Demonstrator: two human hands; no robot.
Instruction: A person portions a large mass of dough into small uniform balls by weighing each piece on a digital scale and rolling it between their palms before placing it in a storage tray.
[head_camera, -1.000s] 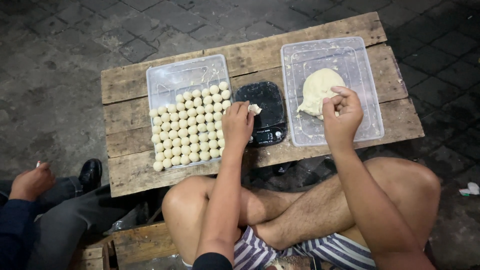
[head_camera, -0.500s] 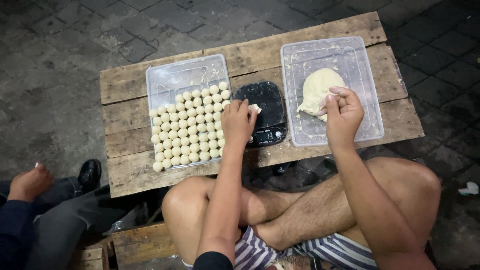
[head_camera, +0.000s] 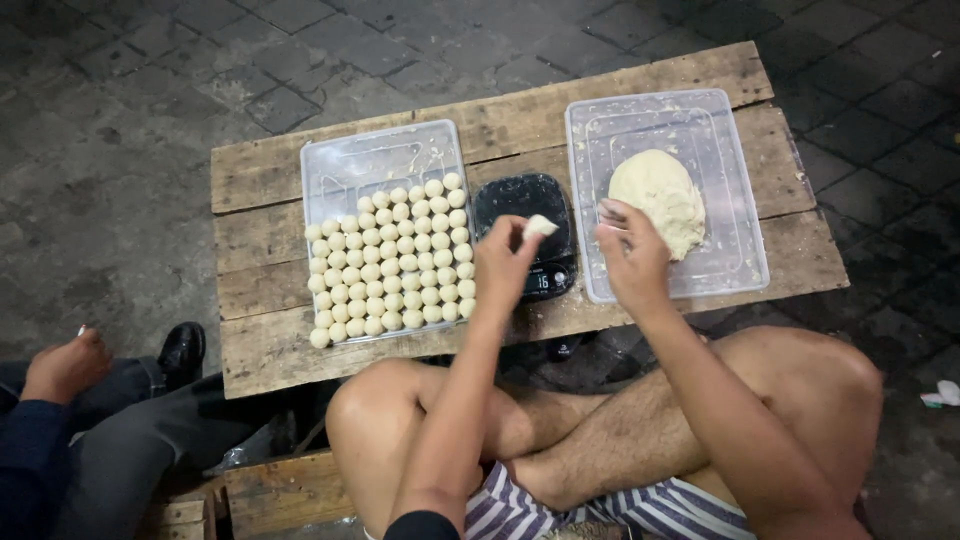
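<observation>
Above the black digital scale, the left hand now pinches a small dough piece between closed fingertips; half a second ago that piece sat lower, at the scale platform. It appears lifted off after weighing. The right hand has drawn back from the dough mass to the near side of the clear right tray, fingers loosely curled; whether they hold anything cannot be determined. Both forearms extend forward over crossed legs. The left tray holds rows of dough balls on the wooden table.
</observation>
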